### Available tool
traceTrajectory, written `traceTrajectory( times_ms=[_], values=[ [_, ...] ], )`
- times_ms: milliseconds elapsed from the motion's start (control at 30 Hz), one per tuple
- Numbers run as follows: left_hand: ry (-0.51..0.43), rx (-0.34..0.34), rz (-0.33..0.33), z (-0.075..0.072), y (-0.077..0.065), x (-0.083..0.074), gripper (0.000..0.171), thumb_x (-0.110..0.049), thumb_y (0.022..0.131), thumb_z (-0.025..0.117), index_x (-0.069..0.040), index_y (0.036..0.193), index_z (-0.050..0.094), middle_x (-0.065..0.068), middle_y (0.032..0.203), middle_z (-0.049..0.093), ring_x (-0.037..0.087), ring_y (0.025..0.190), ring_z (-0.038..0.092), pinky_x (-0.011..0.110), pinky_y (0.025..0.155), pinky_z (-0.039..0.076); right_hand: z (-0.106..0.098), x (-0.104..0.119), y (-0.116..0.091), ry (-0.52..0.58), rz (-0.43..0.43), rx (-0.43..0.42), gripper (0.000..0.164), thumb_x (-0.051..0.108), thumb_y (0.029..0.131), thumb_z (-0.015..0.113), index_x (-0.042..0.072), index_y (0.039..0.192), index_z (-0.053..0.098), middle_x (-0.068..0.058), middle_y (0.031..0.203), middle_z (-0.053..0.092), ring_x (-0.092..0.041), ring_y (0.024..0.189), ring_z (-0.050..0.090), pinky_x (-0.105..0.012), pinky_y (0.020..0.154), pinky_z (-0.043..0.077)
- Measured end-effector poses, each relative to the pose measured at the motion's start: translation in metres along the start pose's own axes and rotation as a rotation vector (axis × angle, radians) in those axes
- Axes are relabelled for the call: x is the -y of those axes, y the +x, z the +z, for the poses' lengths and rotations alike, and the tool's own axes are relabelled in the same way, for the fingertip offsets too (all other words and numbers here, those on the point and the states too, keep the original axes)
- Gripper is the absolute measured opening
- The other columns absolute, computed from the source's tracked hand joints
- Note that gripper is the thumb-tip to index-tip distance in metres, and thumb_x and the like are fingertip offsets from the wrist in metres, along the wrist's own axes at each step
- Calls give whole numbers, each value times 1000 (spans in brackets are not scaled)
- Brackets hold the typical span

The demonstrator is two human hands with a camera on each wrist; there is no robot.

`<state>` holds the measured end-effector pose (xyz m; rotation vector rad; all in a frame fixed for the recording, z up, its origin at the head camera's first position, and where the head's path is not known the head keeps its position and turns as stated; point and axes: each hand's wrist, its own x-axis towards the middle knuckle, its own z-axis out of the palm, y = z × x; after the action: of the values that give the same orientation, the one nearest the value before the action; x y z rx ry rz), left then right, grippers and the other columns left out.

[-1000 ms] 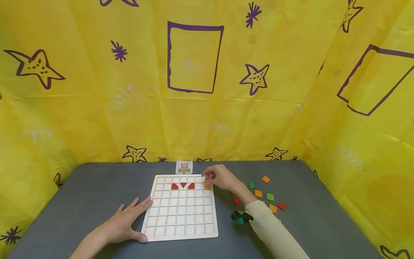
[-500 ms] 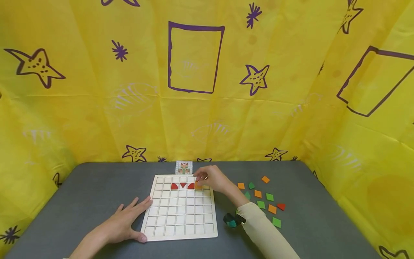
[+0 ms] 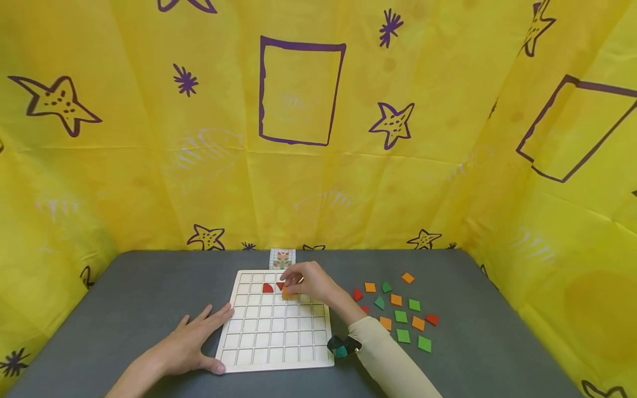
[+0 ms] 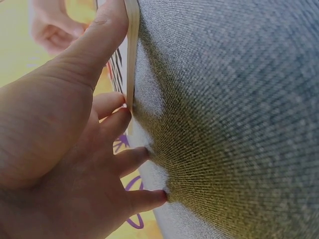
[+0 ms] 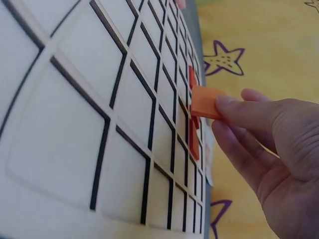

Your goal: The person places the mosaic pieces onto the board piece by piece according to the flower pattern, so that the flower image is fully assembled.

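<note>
A white wooden grid board (image 3: 269, 355) lies on the dark table. My left hand (image 3: 186, 344) has its fingers spread, with thumb and fingertips touching the board's left edge. Between thumb and fingers, my right hand (image 3: 314, 284) pinches an orange square tile (image 5: 205, 101) above the board's upper rows, tilted off the surface. On the board's second row sit a red quarter-circle tile (image 3: 267, 288) and a red triangle tile (image 3: 280, 285), the triangle partly covered by the right hand. Another red tile (image 5: 194, 143) shows in the right wrist view; the hand hides it in the head view.
A small printed pattern card (image 3: 282, 258) lies behind the board. Several loose tiles are scattered right of the board, among them a green square (image 3: 403, 336), an orange square (image 3: 396, 299) and a red piece (image 3: 432, 320). A yellow patterned cloth (image 3: 298, 182) stands behind the table.
My right hand has moved left over the board with the orange tile, from its right side to near the red triangle. My left hand has stayed on the left edge.
</note>
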<state>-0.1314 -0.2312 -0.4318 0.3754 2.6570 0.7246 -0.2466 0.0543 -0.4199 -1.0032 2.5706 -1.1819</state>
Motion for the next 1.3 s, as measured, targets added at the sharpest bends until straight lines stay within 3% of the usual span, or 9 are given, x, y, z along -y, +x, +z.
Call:
traceTrajectory(
  times_ms=[200,367,1300],
  values=[
    [0,-3,-3,1,0,2,114,-49,56,88,-14,152,37,10,159,29,51,143,13,77,104,2,12,3,6,-7,-32,1,19,-2,81,76,1,100,73,-2,82,70,-4,74,64,-16,70,52],
    [7,-6,-18,2,1,2,114,-50,55,88,-14,152,38,9,159,29,50,144,14,76,105,2,17,3,9,-8,-11,-1,19,-2,81,76,2,99,73,1,79,68,-2,72,62,-15,69,52],
    [1,-9,-27,3,1,2,114,-50,56,88,-16,152,37,9,159,29,49,144,14,75,106,2,23,2,7,-86,44,19,15,0,85,74,7,97,73,5,80,68,0,72,60,-14,68,50]
  ],
)
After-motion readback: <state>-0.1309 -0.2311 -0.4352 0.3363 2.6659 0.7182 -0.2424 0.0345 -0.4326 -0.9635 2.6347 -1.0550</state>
